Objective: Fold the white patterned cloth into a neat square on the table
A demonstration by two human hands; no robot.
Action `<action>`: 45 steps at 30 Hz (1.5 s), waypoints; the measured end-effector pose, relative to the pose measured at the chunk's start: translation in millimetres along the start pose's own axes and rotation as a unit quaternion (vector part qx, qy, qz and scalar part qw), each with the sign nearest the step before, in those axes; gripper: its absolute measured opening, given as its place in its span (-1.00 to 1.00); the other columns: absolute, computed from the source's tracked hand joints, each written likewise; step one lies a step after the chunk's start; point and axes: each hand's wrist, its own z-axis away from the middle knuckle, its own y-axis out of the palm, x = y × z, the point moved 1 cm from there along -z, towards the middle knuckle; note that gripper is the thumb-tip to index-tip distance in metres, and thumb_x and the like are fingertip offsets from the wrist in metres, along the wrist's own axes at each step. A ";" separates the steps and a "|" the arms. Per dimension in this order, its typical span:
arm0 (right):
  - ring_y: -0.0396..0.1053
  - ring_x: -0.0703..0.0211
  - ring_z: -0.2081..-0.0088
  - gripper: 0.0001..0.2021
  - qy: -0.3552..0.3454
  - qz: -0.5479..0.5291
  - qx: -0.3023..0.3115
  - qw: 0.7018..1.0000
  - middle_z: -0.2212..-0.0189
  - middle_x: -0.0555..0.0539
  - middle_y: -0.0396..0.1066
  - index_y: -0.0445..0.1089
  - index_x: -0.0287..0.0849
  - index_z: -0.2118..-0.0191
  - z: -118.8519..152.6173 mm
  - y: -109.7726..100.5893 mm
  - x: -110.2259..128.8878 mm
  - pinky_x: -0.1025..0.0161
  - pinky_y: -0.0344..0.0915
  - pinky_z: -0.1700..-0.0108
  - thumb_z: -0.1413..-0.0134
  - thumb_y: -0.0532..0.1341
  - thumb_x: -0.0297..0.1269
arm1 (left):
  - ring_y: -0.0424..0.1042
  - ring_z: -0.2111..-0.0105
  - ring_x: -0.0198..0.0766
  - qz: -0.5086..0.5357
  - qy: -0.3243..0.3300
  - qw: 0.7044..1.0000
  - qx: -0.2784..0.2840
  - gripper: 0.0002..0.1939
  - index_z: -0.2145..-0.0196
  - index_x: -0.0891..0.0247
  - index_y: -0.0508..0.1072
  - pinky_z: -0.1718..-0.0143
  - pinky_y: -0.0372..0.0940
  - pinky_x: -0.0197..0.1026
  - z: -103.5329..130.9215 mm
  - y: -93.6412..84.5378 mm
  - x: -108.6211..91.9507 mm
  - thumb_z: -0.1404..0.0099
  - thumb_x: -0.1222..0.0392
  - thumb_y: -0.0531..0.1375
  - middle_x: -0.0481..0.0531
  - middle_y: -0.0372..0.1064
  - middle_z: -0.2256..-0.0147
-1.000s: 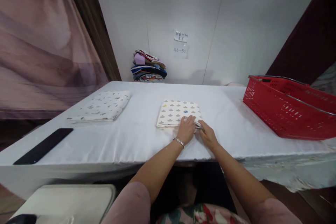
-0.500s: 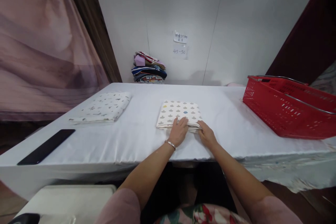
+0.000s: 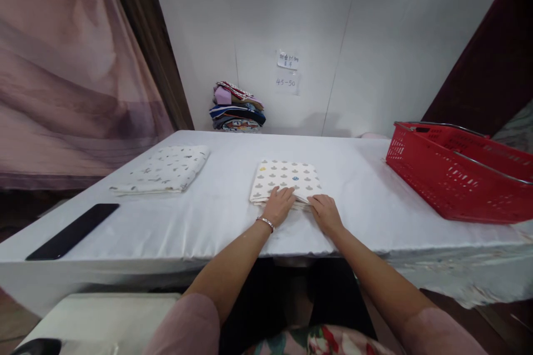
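Observation:
A folded white cloth (image 3: 283,175) with grey duck-like prints, one yellow figure and one blue figure lies in front of me on the white-covered table. My left hand (image 3: 278,206) rests on top of its near edge, fingers laid flat over the fabric. At the near right part of that edge, my right hand (image 3: 326,214) pinches the layers with its thumb and fingers. Between the two hands the edge is slightly raised and wrinkled. To the left lies another folded white cloth (image 3: 164,169) with small dark prints, apart from both hands.
A black flat slab (image 3: 73,232) lies at the table's left front corner. On the right stands a red plastic basket (image 3: 453,177) with metal handles. Several folded fabrics (image 3: 237,108) are stacked behind the table against the wall. The table's cover (image 3: 362,172) is smooth white fabric.
My right hand has shifted a little left along the near edge of the cloth, away from its corner. My left hand has slid slightly left too.

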 end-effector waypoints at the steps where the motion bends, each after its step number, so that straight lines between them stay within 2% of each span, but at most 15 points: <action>1: 0.21 0.07 0.18 -0.75 -0.002 0.008 0.003 1.000 0.22 -0.13 0.35 0.33 -0.16 0.08 0.1 0.3 0.2 0.15 0.12 0.14 -0.16 0.02 -0.36 | 0.21 -0.01 -0.17 -0.003 -0.007 1.000 -0.001 -0.77 0.24 0.22 0.38 -0.06 0.04 0.05 2.2 -1.1 4.5 -0.24 0.40 -0.02 0.06 0.24 -0.04; 5: 0.20 0.09 0.17 -0.75 -0.002 0.028 0.017 0.999 0.21 -0.14 0.35 0.32 -0.19 0.08 -0.1 -0.3 1.6 0.17 0.10 0.15 -0.17 0.01 -0.36 | 0.19 -0.03 -0.15 -0.006 -0.026 1.000 -0.007 -0.78 0.26 0.22 0.38 -0.07 0.02 0.06 11.7 -6.3 19.5 -0.26 0.37 -0.02 0.07 0.22 -0.06; 9: 0.20 0.08 0.16 -0.73 0.001 0.048 0.040 0.998 0.18 -0.15 0.34 0.31 -0.18 0.05 -3.1 -3.4 6.6 0.16 0.09 0.13 -0.17 -0.01 -0.39 | 0.15 -0.07 -0.16 -0.002 -0.005 1.000 -0.001 -0.78 0.33 0.24 0.40 -0.10 -0.03 0.06 17.4 -9.0 24.7 -0.25 0.39 -0.03 0.07 0.24 -0.04; 15: 0.12 0.06 -0.03 -0.64 -0.059 0.054 0.060 0.995 -0.01 -0.17 0.26 0.18 -0.15 -0.09 -16.0 0.1 20.3 0.13 0.03 0.02 -0.17 -0.01 -0.42 | 0.21 -0.01 -0.21 0.006 0.013 1.000 0.016 -0.76 0.36 0.25 0.39 -0.14 -0.07 0.04 17.4 -11.9 25.9 -0.27 0.39 -0.05 0.06 0.30 0.05; 19: 0.17 0.09 0.01 -0.65 -0.080 0.041 0.087 0.992 0.02 -0.14 0.30 0.20 -0.14 -0.07 -21.1 7.7 23.9 0.17 0.07 0.06 -0.17 -0.01 -0.44 | 0.21 -0.01 -0.21 0.014 0.024 1.000 0.008 -0.77 0.33 0.25 0.38 -0.15 -0.07 0.04 20.0 -11.9 29.9 -0.29 0.37 -0.05 0.06 0.27 0.02; 23: 0.20 0.10 0.04 -0.65 -0.079 0.034 0.085 0.993 0.04 -0.13 0.32 0.22 -0.12 -0.06 -19.4 11.9 23.2 0.17 0.09 0.09 -0.17 0.00 -0.45 | 0.23 0.01 -0.21 0.009 0.029 1.000 0.000 -0.79 0.30 0.26 0.36 -0.14 -0.05 0.03 24.6 -5.7 34.8 -0.26 0.41 -0.04 0.08 0.27 0.00; 31: 0.21 0.08 0.02 -0.63 -0.062 0.040 0.079 0.994 0.03 -0.12 0.32 0.25 -0.09 -0.04 -17.4 11.8 26.3 0.14 0.11 0.08 -0.13 0.01 -0.49 | 0.36 0.14 -0.30 0.032 -0.012 0.999 -0.012 -0.76 0.27 0.28 0.32 -0.14 -0.01 -0.02 29.7 1.3 46.2 -0.23 0.46 -0.07 0.06 0.41 0.22; 36: 0.14 0.06 -0.06 -0.55 -0.054 0.055 0.101 0.992 -0.04 -0.14 0.27 0.20 -0.12 -0.09 -22.3 14.6 32.5 0.10 0.09 0.03 -0.09 -0.03 -0.54 | 0.34 0.09 -0.24 0.028 0.002 0.999 -0.031 -0.64 0.03 0.30 0.25 -0.10 0.04 0.00 34.4 -2.8 47.3 -0.23 0.48 -0.05 0.11 0.40 0.16; 40: 0.00 0.05 -0.17 -0.44 -0.078 0.065 0.122 0.987 -0.16 -0.12 0.11 0.08 -0.14 -0.18 -24.6 23.8 35.5 0.05 0.02 -0.07 -0.03 -0.08 -0.62 | 0.29 0.01 -0.19 0.014 0.026 0.999 -0.021 -0.68 0.10 0.23 0.32 -0.04 0.12 -0.02 32.1 -6.4 51.0 -0.25 0.46 -0.03 0.07 0.36 0.07; 45: 0.00 0.04 -0.18 -0.44 -0.076 0.069 0.143 0.984 -0.18 -0.12 0.07 0.07 -0.10 -0.18 -21.7 32.6 35.9 -0.01 -0.01 -0.11 -0.06 -0.08 -0.60 | 0.24 -0.04 -0.18 0.035 0.002 0.999 -0.003 -0.69 0.14 0.19 0.39 -0.06 0.12 -0.02 35.3 -2.1 60.7 -0.24 0.44 0.00 0.00 0.36 0.05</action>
